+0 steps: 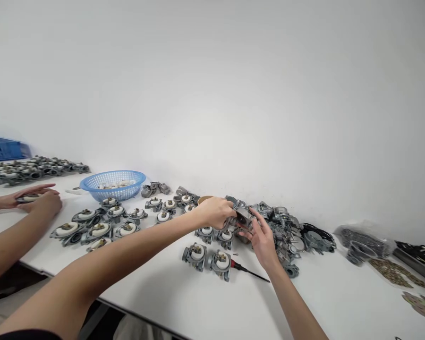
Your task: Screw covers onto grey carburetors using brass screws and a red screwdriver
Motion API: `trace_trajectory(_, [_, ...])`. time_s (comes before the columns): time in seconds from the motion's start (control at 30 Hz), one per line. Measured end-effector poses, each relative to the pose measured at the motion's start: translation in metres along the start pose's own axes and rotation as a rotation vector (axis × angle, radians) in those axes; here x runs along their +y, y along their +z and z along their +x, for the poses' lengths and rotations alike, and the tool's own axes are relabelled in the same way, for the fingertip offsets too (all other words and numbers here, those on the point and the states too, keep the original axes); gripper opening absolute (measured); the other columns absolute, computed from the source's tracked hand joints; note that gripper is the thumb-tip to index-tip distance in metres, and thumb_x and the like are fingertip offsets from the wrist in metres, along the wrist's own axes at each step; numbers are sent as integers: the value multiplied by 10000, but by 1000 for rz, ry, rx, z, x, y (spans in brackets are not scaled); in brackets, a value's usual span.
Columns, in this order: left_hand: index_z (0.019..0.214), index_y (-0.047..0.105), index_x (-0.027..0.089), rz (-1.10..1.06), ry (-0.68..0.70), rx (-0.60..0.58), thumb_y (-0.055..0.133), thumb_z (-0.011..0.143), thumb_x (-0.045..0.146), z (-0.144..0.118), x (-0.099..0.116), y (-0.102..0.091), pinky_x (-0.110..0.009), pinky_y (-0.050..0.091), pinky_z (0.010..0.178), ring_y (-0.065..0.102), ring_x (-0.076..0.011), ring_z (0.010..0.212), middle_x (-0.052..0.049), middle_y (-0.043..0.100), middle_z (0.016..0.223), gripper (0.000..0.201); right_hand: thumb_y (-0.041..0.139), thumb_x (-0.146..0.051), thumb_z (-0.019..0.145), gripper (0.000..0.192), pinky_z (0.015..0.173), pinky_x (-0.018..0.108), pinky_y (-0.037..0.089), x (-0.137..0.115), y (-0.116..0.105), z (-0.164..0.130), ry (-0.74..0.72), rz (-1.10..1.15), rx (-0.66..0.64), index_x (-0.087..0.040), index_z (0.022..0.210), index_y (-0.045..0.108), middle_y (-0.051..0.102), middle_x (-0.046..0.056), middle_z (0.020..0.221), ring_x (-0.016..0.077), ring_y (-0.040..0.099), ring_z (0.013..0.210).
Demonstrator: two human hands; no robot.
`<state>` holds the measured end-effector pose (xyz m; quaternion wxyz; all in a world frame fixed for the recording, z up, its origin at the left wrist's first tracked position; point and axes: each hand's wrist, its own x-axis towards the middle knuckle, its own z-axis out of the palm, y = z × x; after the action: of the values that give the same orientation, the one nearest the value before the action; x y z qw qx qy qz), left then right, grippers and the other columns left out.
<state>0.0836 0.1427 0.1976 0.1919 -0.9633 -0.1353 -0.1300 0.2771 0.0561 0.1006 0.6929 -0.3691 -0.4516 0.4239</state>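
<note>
2 hands met over one grey cast-metal carburettor body (243, 218): the left hand (216, 211) gripped it from above, the right hand (261, 238) touched it with fingers spread, above the white table (198, 297).

The grey metal part (243, 216) held between the left hand (216, 211) and the right hand (261, 238) is mostly covered by their fingers, so its shape and the grip on it cannot be made out. The blue crate (3, 147) is cut off by the left edge, as are the arms of the other person's hands (31, 198) (what lies under those palms is hidden). The white contents of the blue basket (112, 183) are too small to identify. At far right, the dark trays (418, 257) and the flat gaskets (423, 304) run out of frame, blurred. The screwdriver (250, 272) has its handle partly behind an assembled unit (221, 262).
</note>
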Motion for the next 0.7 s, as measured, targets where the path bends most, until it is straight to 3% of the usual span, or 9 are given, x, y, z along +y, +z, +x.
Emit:
trace_trajectory(0.07, [1035,789,203,33,31,10,693,748,92,1,2,5,-309,553,593,704,-241,759,-89,719,892,323,805,-586,838,653,665,318,595,2,-1,1,-14,-58,21,-257,1381,650,621,-6,771,170,599,691])
trace_trajectory(0.2, [953,756,181,72,71,16,676,782,81,0,1,15,-286,495,501,696,-262,833,-114,705,932,214,866,-593,759,670,581,264,493,10,1,1,28,-196,34,-188,1271,717,618,-7,727,142,542,652])
trace_trajectory(0.33, [950,754,184,65,77,32,658,791,76,-1,1,23,-270,464,474,696,-258,842,-114,707,938,215,896,-595,703,743,650,307,538,13,3,2,70,-215,47,-171,1287,720,710,40,813,198,644,750])
trace_trajectory(0.47, [991,781,216,5,54,78,657,781,79,-5,-4,32,-260,495,506,707,-237,837,-94,731,966,280,865,-612,724,730,785,381,594,7,-3,4,18,-350,39,-171,1290,729,786,143,1067,310,723,988])
trace_trajectory(0.57, [1096,794,256,-76,-25,156,647,767,64,-17,-14,42,-263,570,596,729,-227,891,-78,763,1060,408,818,-641,752,702,825,414,593,-3,-14,7,-110,-617,75,-188,1283,751,764,178,1222,359,704,1097])
trace_trajectory(0.7, [1167,793,240,-201,-277,352,603,800,48,-44,-32,58,-297,639,785,751,-219,988,-86,772,1182,456,741,-677,811,666,680,400,573,-15,-28,9,-158,-918,184,-237,1311,749,771,166,1216,272,713,761])
